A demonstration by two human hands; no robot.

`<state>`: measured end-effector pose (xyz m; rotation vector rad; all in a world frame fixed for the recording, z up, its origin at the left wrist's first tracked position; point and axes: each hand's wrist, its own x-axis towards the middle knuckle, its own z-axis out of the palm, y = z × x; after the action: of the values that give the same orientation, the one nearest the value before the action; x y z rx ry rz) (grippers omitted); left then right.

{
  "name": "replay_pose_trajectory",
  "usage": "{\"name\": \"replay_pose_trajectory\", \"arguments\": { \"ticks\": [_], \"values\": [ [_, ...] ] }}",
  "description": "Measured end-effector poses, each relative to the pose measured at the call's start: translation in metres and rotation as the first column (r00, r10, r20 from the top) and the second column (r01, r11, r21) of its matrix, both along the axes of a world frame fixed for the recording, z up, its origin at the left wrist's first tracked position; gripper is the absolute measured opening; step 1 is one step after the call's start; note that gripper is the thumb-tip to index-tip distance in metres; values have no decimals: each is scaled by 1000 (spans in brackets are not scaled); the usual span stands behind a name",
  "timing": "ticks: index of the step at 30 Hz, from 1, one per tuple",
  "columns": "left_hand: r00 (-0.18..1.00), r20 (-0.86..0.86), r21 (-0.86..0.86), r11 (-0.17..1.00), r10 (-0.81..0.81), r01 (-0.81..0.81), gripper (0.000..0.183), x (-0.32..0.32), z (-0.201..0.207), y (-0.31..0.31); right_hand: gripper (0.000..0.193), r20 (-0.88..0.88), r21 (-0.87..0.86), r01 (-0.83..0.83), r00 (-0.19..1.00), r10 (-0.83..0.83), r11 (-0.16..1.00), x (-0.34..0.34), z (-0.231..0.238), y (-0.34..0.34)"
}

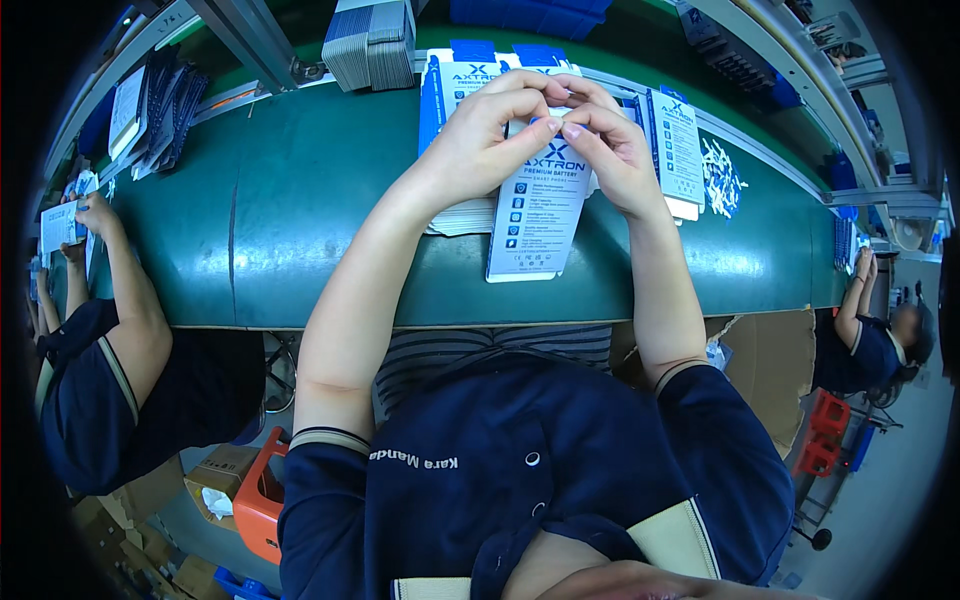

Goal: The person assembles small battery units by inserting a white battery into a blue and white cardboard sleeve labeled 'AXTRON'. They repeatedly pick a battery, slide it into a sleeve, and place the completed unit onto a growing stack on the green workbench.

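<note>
A flat white and blue printed box (537, 228) lies on the green table in front of me, its upper end between my hands. My left hand (495, 135) is closed at that end, thumb and index fingertip pressed together at the box's top edge. From the other side, my right hand (612, 145) pinches the same edge, its thumb almost touching the left one. What exactly the fingertips grip there is partly hidden. Behind my hands lie more boxes of the same print (432, 105). Beside my right hand is another stack of printed boxes (678, 150).
Small white and blue scraps (720, 180) are heaped right of the stacks. Bundled flat cartons (370, 48) and a blue bin (530, 14) stand at the back. Co-workers sit at left (150, 390) and right (880, 335). An orange stool (262, 500) stands at lower left.
</note>
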<state>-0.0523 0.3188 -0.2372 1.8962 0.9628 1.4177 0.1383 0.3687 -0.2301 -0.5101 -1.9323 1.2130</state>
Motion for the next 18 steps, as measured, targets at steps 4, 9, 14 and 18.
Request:
{"name": "replay_pose_trajectory", "arguments": {
  "ticks": [4, 9, 14, 18],
  "values": [
    [999, 21, -76, 996, 42, -41, 30, 1, 6, -3, 12, -29, 13, 3, 1000, -3, 1000, 1, -1, 5],
    [988, 96, -185, 978, 120, -101, 58, 7, 10, -8, 14, -167, -196, 44, 983, -78, 980, 1, 3, 3],
    [973, 163, -184, 974, 164, -133, 54, 12, 3, -4, 13, -318, -396, -75, 946, -61, 915, 2, 7, 2],
    [971, 182, -161, 979, 155, -126, 44, 13, 5, -6, 13, -272, -332, -39, 961, -56, 942, 5, 4, 5]
  ]
}}
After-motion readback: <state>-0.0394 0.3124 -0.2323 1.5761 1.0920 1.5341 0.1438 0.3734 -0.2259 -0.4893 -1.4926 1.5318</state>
